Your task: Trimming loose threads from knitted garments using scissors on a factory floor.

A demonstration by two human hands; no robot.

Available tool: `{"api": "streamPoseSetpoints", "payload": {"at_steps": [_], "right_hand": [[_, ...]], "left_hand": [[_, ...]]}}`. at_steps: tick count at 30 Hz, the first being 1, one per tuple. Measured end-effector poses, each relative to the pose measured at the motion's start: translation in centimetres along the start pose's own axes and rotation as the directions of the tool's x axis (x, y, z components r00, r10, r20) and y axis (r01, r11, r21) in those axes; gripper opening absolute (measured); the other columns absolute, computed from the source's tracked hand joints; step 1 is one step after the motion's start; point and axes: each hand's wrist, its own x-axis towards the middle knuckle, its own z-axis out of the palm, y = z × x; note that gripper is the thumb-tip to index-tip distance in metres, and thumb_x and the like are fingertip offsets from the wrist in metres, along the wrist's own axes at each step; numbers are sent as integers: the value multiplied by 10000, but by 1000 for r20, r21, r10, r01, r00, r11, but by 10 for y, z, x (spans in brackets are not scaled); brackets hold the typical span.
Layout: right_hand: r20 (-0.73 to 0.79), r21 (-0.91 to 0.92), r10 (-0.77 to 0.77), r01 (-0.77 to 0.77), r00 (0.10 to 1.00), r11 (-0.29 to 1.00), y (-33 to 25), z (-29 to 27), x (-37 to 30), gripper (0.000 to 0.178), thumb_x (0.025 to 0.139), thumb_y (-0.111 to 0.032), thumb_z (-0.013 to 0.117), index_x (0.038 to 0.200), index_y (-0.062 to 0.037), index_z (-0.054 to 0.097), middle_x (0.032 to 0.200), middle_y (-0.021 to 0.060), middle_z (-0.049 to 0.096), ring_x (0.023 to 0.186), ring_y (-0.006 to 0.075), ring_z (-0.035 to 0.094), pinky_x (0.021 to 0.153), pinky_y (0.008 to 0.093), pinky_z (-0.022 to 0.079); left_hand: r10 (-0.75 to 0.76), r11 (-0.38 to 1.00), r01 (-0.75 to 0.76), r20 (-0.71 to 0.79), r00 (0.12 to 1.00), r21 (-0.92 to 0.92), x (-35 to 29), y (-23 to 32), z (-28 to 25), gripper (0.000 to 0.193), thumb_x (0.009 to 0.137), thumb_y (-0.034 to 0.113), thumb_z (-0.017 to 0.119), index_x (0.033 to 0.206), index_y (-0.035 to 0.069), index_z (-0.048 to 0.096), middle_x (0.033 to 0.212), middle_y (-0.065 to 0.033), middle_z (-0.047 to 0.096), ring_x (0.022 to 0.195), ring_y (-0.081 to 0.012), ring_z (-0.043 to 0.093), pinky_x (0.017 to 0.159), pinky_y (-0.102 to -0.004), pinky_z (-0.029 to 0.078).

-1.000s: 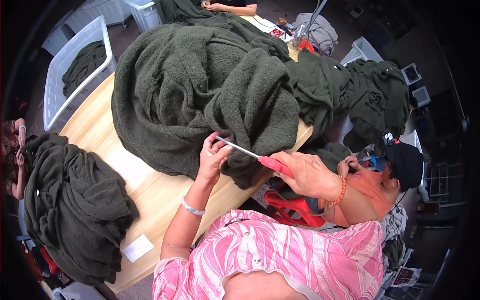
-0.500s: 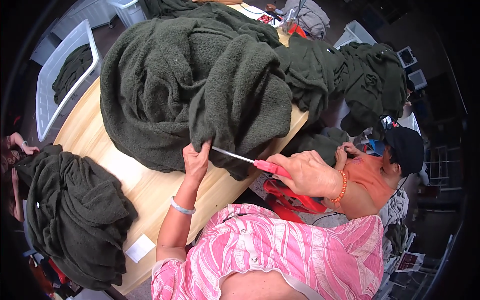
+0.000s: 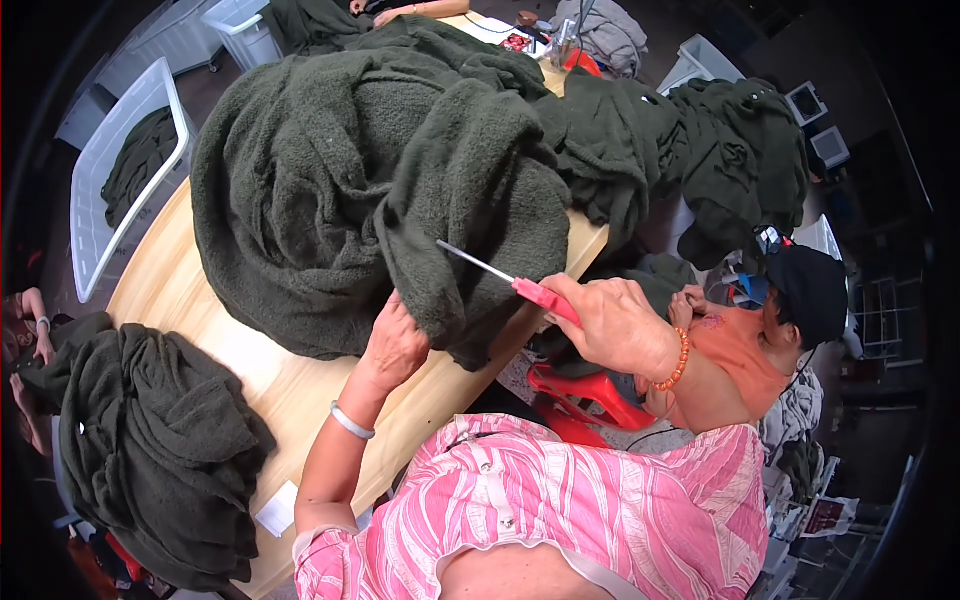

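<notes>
A large heap of dark green fuzzy knit fabric (image 3: 290, 190) covers the middle of the table. My left hand (image 3: 394, 345) is closed on the lower end of a fold hanging at the heap's front; its fingertips are partly hidden by the cloth. In my right hand (image 3: 620, 325) is a slim tool with a pink-red handle (image 3: 540, 296) and a thin, straight metal shaft. The shaft points up and left, its tip in front of the same fold; I cannot tell whether it touches the cloth. The tip's shape is too small to make out.
Another dark green garment pile (image 3: 150, 440) lies at the table's left end, where another person's hands (image 3: 42, 340) reach it. A co-worker in an orange top (image 3: 735, 365) sits close on my right, beside a red stool (image 3: 590, 392). A white bin (image 3: 178, 110) stands far left.
The tool's tip has moved up and away from my left fingers. My left hand has lowered slightly and turned, with the fold now hanging over its fingertips.
</notes>
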Motion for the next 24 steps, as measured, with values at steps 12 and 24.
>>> {"api": "streamPoseSetpoints", "payload": {"at_steps": [12, 24], "right_hand": [[23, 245, -97, 88, 995, 966, 25, 1, -14, 270, 896, -171, 584, 1142, -68, 547, 834, 178, 656, 801, 380, 643, 735, 464, 508], [-11, 67, -57, 58, 998, 996, 14, -10, -5, 282, 910, -206, 582, 1169, -104, 539, 678, 167, 640, 658, 409, 636, 663, 478, 507]], "left_hand": [[-739, -77, 666, 491, 462, -742, -17, -7, 15, 391, 890, 263, 698, 1158, -9, 614, 1238, -96, 602, 1195, -196, 537, 1009, -355, 427], [-170, 985, 169, -285, 943, -27, 40, -19, 12, 443, 670, -50, 541, 1089, 2, 676, 1151, -155, 661, 1143, -374, 589, 996, -481, 451]]}}
